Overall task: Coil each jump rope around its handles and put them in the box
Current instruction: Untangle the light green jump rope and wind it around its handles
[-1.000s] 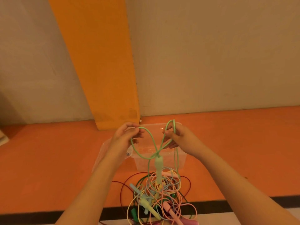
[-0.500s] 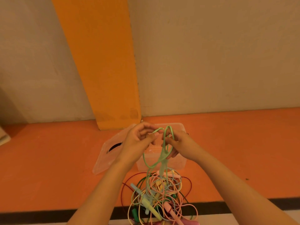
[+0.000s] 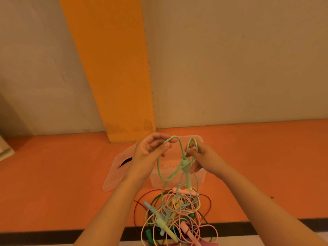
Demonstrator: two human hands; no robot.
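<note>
Far left, a pale object [image 3: 4,150] barely pokes into the frame; I cannot tell what it is. Right of it, a broad orange stripe [image 3: 113,77] slants down the beige wall to the orange counter [image 3: 53,183]. A clear lid [image 3: 115,174] lies on the counter left of centre, bearing a dark curved mark too small to make out; the left wrist hides its right side. The left hand [image 3: 148,155] is raised over it, thumb and fingertips pinching a loop of the green jump rope [image 3: 158,167]. The rope's pale green handle [image 3: 186,173] hangs between the hands, tip down. The clear box [image 3: 157,181] stands behind, largely screened by both hands. The right hand [image 3: 201,157] pinches a second loop of the same rope, just above the handle. Below, at the near edge, lies a tangled pile of ropes [image 3: 177,210] in pink, yellow, green, blue and dark red, uncoiled.
</note>
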